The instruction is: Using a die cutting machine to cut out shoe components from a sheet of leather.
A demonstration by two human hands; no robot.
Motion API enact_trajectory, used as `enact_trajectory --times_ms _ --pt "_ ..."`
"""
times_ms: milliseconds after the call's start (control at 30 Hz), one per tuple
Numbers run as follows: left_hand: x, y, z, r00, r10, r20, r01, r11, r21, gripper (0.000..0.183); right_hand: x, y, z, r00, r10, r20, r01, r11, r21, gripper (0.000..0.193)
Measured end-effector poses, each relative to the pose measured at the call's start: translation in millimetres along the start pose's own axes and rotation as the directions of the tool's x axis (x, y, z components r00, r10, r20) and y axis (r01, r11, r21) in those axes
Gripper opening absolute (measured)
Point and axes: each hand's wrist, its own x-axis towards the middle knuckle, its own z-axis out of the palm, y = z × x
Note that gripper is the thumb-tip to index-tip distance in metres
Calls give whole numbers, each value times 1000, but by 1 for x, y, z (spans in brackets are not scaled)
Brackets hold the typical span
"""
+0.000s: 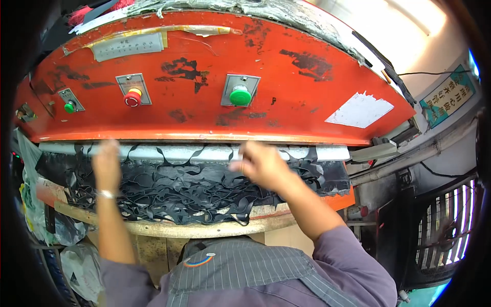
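Observation:
Both hands are over a red machine's (215, 123) front ledge, where a tangle of thin black strips (189, 187) lies heaped. My left hand (106, 161) is by the machine's lower edge at the left end of the white board (204, 153); motion smears its fingers, so its grip is hidden. My right hand (263, 162) hovers by the board, right of the middle. Its thumb and bent fingers stand apart, and I make out nothing between them. Several black strips hang across the white board, near both hands.
The red panel carries a red push button (132, 97), a large green button (240, 95) and a small green knob (69, 107). A worn pale ledge edge (204, 230) runs before my body. Plastic bags (82, 268) are at the left, a black fan (445, 225) at the right.

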Motion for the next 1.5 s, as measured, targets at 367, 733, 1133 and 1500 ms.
enact_trajectory --times_ms 367,733,1133,1500 --pt "-173 206 63 843 194 502 -80 968 -239 15 -155 -16 61 948 31 316 21 987 -160 56" --pt "-140 221 65 810 105 577 -58 993 -99 18 -81 17 15 800 -54 597 30 998 51 44" --pt "-97 251 114 702 -251 667 690 471 -549 38 41 108 37 995 -88 42 96 970 -225 82" --pt "-143 293 132 675 -194 711 664 -261 -701 57 -86 49 6 978 -180 -108 210 855 474 60"
